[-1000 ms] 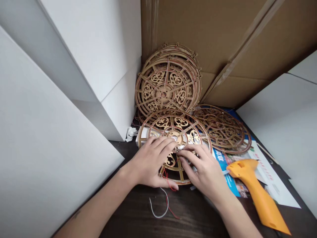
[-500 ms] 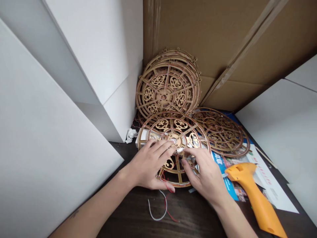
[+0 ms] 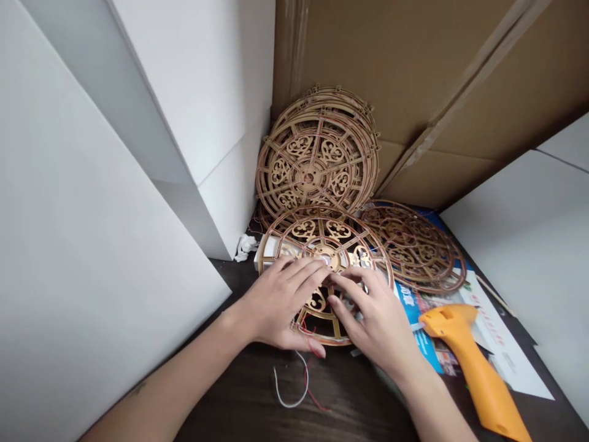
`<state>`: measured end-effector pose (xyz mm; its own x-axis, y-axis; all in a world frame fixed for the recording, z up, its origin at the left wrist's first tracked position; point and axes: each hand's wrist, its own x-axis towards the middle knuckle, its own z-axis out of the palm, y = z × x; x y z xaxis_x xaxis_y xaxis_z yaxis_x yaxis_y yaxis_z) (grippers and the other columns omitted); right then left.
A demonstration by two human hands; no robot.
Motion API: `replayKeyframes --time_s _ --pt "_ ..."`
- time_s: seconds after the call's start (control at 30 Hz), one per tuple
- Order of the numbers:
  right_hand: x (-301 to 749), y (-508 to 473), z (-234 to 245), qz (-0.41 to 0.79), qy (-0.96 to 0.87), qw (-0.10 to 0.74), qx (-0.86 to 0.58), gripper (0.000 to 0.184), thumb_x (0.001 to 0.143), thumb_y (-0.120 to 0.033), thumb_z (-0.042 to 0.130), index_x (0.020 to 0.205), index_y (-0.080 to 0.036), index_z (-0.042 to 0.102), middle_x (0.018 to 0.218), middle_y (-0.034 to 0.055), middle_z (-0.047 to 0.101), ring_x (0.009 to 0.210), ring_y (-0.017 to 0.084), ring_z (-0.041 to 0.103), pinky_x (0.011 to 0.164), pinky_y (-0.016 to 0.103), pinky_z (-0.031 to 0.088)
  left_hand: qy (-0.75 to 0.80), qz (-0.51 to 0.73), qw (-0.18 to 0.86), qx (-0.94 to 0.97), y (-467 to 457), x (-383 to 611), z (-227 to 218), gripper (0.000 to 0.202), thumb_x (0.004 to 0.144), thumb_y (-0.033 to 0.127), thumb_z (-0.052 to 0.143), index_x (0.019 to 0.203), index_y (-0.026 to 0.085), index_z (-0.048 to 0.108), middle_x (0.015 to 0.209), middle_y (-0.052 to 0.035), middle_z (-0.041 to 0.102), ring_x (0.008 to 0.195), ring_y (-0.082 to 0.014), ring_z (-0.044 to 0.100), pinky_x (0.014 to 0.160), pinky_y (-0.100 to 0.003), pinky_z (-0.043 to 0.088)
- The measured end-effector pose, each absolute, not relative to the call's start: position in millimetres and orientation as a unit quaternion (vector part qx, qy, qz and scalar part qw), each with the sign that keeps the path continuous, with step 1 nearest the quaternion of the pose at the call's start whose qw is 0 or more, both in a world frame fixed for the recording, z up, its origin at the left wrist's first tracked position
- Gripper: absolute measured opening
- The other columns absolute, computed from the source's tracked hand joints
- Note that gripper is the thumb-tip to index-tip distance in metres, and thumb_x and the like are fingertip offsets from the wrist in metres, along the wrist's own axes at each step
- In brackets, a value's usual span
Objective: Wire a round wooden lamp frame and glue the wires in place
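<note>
Setting: a corner walled by white foam boards (image 3: 115, 184) on the left, a white board (image 3: 519, 264) on the right and a brown cardboard sheet (image 3: 391, 80) at the far side, above a dark wood-grain table (image 3: 230, 399)

Main object: a round laser-cut wooden wheel frame (image 3: 338, 230) lies nearly flat and face up near the middle of the table, with spokes, heart-like scrollwork and thin red wire along its rim; being round, it has no long axis, and its left edge sits over a small white block (image 3: 265, 253)

Left hand (image 3: 280, 301): fingers (image 3: 299, 270) are spread and lie across the frame, tips pointing right toward the hub

Right hand (image 3: 375, 325): fingers (image 3: 350, 282) curl inward beside the hub, facing the left hand; whether either hand grips anything is hidden

Nearby wood: a stack of matching frames (image 3: 317, 159) leans upright against the cardboard, and another stack (image 3: 414, 245) lies to the right

Loose items: white wire (image 3: 306, 380) and red wire (image 3: 313, 347) curl on the near table; crumpled white tissue (image 3: 246, 247) sits left of the frame

Right side: an orange plastic tool (image 3: 473, 368) lies diagonally on a blue printed leaflet (image 3: 418, 313) and white paper (image 3: 499, 344)
</note>
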<state>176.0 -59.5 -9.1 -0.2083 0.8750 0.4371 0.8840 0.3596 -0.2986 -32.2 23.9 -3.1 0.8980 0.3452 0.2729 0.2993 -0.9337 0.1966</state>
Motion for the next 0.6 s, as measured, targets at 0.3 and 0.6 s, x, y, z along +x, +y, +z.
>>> replayKeyframes --time_s 0.3,0.6 --pt "172.9 -58.6 -10.9 0.019 -0.762 0.300 -0.574 0.022 0.096 -0.025 0.058 0.118 -0.018 0.059 0.112 0.0102 0.056 0.102 0.025 0.052 0.086 0.044 0.047 0.172 0.152 0.099 0.968 23.0 -34.5 -4.2 0.097 0.086 0.079 0.045 0.151 0.010 0.027 0.155 -0.0168 0.042 0.145 -0.0301 0.035 0.120 -0.046 0.019" --pt "173.4 -60.6 -15.4 0.044 -0.759 0.326 -0.562 0.020 0.096 -0.020 0.058 0.116 -0.021 0.058 0.115 0.0083 0.055 0.107 0.023 0.051 0.091 0.042 0.044 0.164 0.169 0.101 0.967 22.6 -35.1 -4.6 0.097 0.085 0.078 0.048 0.150 0.009 0.029 0.153 -0.0180 0.045 0.143 -0.0311 0.037 0.120 -0.046 0.019"
